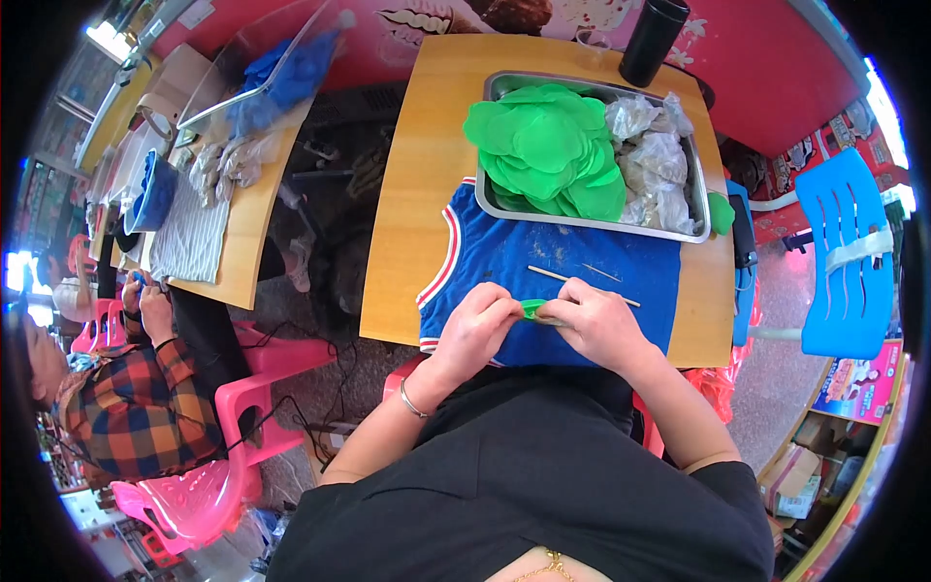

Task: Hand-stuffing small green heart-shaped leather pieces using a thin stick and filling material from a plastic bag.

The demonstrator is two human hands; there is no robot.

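Note:
Just above the near edge of the table, my left hand (477,328) and my right hand (603,325) pinch a small folded green piece (530,307) between their fingertips. Its exact shape is mostly covered by my fingers. Under them lies a blue cloth (533,247) with red and white trim, like a sports jersey, dusted with pale powder. A thin wooden stick (548,274) rests on it, partly behind my right hand. Beyond stands a metal tray (593,224) with a heap of thin green petal-shaped sheets (548,141) and several clear plastic bags (659,160) of greyish contents.
On the wooden table (398,213), a black bottle (655,44) and a clear cup (593,45) stand at the back. A loose green sheet (721,213) lies right of the tray. A blue chair (846,257) is at right. At left, another person (141,407) sits on a pink chair (257,388).

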